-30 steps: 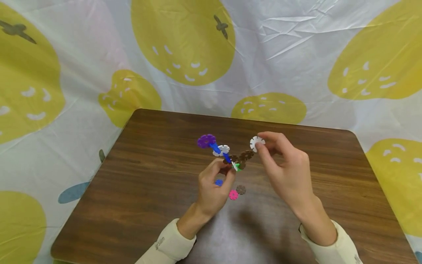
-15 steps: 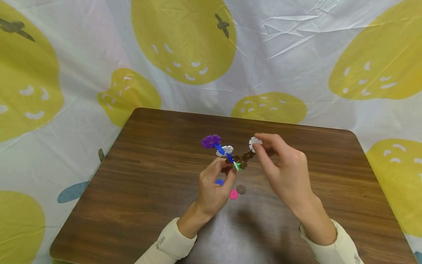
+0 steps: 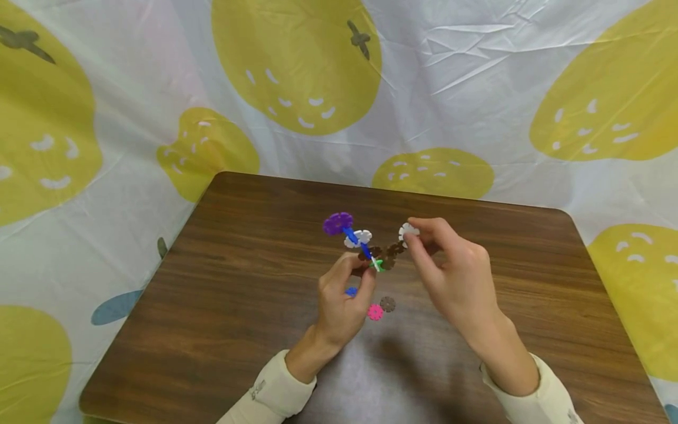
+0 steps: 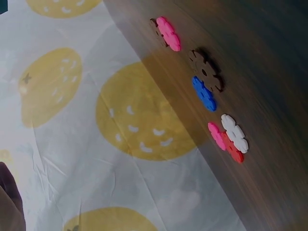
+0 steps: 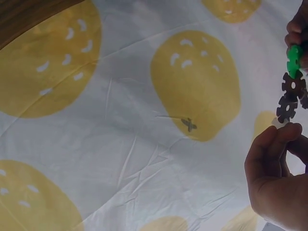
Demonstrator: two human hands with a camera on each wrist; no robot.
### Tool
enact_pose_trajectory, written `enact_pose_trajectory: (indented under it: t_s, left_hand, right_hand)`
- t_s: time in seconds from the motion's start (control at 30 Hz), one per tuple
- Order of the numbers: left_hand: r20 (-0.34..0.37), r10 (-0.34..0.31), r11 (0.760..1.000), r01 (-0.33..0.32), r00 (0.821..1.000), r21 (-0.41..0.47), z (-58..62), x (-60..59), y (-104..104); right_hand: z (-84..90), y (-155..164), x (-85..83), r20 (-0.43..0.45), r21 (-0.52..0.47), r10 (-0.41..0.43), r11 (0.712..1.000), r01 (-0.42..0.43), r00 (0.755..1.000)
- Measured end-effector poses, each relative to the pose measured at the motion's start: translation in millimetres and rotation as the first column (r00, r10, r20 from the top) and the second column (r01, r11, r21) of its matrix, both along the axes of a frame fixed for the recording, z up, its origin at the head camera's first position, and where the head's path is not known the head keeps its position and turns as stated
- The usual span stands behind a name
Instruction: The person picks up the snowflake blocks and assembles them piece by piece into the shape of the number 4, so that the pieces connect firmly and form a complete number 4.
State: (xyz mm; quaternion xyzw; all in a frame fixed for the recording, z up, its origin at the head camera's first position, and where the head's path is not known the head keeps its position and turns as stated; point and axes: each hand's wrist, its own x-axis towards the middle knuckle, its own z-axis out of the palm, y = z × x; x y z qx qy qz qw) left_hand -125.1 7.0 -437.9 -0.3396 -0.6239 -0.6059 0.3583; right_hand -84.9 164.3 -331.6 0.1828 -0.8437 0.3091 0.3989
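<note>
A branching chain of notched, flower-shaped plastic discs (image 3: 365, 251) is held over the dark brown wood-grain table (image 3: 212, 330), pinched near its bright green disc (image 3: 379, 265) by the thumb and fingers of the left hand (image 3: 339, 300), which is found at about eight o'clock from that disc. With the green disc taken as the clock's centre in the head view, one arm is extended towards half past ten and ended by a purple disc (image 3: 338, 224); another, formed of dark brown discs (image 3: 391, 259), is pointed between one and two. At the brown tip, a white notched disc (image 3: 406, 231) is grasped between thumb and fingers of the right hand (image 3: 461, 265), at three o'clock.

Two arms can be counted as built. The adding of the white disc appears to be the step in hand (whether its slot is engaged cannot be told).

Spare pieces are left loose on the table: a blue disc (image 3: 351, 291) towards eight o'clock, a bright pink disc (image 3: 375, 312) at six and a greyish-brown disc (image 3: 388, 304) nearer five. More, including a red disc (image 4: 235, 149), are shown by the left wrist camera.
</note>
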Motion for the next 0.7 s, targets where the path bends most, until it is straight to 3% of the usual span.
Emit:
enact_pose_trajectory:
  t_s: [0.23,0.7]
  left_hand:
    - [-0.005,0.008,0.998,-0.008,1.0,0.066,1.7,1.2,1.3]
    - [-0.015,0.005,0.996,-0.004,1.0,0.089,0.3,3.9,3.5]
  right_hand:
    - [-0.7,-1.8,-0.8,-0.023,-0.006,-0.012,1.0,0.011,1.0]
    - [-0.1,-3.9,-1.2,0.1,-0.09,0.026,0.996,-0.017,0.995]
